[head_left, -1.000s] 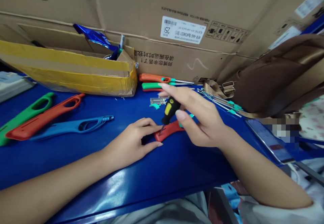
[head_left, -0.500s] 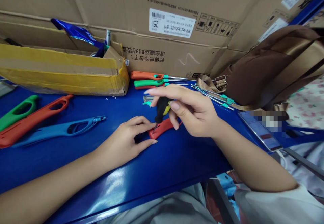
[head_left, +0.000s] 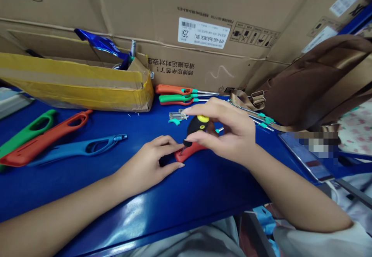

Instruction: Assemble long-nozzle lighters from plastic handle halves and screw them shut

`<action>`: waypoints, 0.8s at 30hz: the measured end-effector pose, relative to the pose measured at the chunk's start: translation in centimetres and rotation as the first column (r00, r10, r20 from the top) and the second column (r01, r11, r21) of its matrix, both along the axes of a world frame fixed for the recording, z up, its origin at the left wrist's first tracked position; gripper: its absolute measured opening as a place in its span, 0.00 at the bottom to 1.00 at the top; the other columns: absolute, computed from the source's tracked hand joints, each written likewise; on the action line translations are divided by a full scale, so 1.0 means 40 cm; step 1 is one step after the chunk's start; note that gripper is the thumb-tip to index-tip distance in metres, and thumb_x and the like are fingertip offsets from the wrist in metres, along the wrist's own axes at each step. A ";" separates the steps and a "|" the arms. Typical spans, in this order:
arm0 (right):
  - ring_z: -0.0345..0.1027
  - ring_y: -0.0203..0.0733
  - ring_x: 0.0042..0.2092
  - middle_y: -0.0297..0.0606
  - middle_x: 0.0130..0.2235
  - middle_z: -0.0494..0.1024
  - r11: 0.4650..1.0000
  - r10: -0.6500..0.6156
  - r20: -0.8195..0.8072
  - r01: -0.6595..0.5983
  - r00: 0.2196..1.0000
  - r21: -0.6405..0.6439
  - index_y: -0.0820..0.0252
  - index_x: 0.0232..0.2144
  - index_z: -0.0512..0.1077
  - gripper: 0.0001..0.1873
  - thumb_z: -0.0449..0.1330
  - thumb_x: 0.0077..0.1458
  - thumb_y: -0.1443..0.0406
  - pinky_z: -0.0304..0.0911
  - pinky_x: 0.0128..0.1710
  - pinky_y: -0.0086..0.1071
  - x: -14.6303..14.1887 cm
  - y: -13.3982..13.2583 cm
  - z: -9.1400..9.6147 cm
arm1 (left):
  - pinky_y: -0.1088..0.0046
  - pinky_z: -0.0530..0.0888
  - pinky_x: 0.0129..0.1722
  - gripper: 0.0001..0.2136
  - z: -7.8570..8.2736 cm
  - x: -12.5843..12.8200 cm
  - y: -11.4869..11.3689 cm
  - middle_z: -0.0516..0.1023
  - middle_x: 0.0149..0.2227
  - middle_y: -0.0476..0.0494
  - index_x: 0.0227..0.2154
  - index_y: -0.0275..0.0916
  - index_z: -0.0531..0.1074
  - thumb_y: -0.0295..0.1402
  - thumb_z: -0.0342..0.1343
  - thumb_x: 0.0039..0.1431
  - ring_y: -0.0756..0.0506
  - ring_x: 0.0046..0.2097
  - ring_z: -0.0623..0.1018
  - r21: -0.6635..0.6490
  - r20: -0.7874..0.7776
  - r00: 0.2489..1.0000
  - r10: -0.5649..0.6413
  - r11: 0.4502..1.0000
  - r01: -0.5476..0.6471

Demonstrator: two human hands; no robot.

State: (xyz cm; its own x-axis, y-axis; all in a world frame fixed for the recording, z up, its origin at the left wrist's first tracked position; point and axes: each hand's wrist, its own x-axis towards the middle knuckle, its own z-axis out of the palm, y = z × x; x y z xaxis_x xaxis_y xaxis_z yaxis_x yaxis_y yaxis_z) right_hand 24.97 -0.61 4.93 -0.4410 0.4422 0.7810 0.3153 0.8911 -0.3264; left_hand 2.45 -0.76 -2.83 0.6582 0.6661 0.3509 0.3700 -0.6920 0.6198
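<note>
My left hand point(head_left: 154, 160) holds the near end of a red lighter casing point(head_left: 188, 151) between thumb and fingers, flat on the blue table. In my right hand point(head_left: 232, 133) is a short screwdriver point(head_left: 196, 129) with a black and yellow handle. Its shaft is tilted and its tip meets the casing's left end. The casing's far part is hidden behind my right hand. Just beyond lie small clear parts point(head_left: 178, 115) and a teal trigger piece point(head_left: 174, 122).
Green point(head_left: 35, 127), red point(head_left: 48, 141) and blue lighter casings point(head_left: 78, 147) lie at left. Behind are assembled lighters point(head_left: 176, 98), a yellow-taped box point(head_left: 116, 90) and a cardboard wall point(head_left: 139, 9). At right are metal rods point(head_left: 261, 123), a phone point(head_left: 302, 156) and a brown bag point(head_left: 305, 75).
My right hand's fingers have shifted around the screwdriver handle, whose yellow top now shows more. The left hand still holds the red casing. The whole view has shifted slightly.
</note>
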 end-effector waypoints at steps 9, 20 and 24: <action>0.75 0.40 0.39 0.41 0.49 0.80 0.988 -0.051 -0.005 0.050 0.999 -0.145 0.54 0.57 0.73 0.20 0.63 0.63 0.61 0.75 0.31 0.32 -0.010 -0.007 -0.015 | 0.65 0.77 0.49 0.14 0.001 0.001 -0.001 0.79 0.43 0.44 0.51 0.40 0.78 0.33 0.65 0.62 0.43 0.46 0.79 -0.005 0.011 1.000 0.000 1.000 0.000; 0.77 0.39 0.40 0.41 0.55 0.79 0.973 -0.078 0.038 0.084 0.996 -0.217 0.54 0.57 0.73 0.21 0.64 0.62 0.64 0.75 0.29 0.28 -0.002 -0.016 0.006 | 0.65 0.77 0.50 0.13 0.008 0.001 -0.004 0.78 0.43 0.44 0.48 0.40 0.78 0.31 0.66 0.61 0.44 0.46 0.79 -0.035 0.016 1.000 -0.006 0.999 0.006; 0.74 0.37 0.33 0.40 0.51 0.81 0.985 -0.149 0.104 0.157 0.983 -0.070 0.52 0.54 0.75 0.21 0.68 0.59 0.63 0.76 0.30 0.31 -0.002 -0.020 0.012 | 0.65 0.77 0.50 0.14 0.004 0.002 -0.004 0.78 0.43 0.44 0.50 0.42 0.78 0.30 0.66 0.61 0.44 0.47 0.79 -0.014 0.021 1.000 0.002 1.000 -0.001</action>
State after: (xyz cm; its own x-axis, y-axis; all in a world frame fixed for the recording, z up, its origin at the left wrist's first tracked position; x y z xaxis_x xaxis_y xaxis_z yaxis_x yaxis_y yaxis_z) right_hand 24.90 -1.40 5.43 -0.4363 0.5676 0.6982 0.4798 0.8032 -0.3531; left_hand 2.53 -0.91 -2.66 0.6496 0.6720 0.3556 0.3575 -0.6828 0.6372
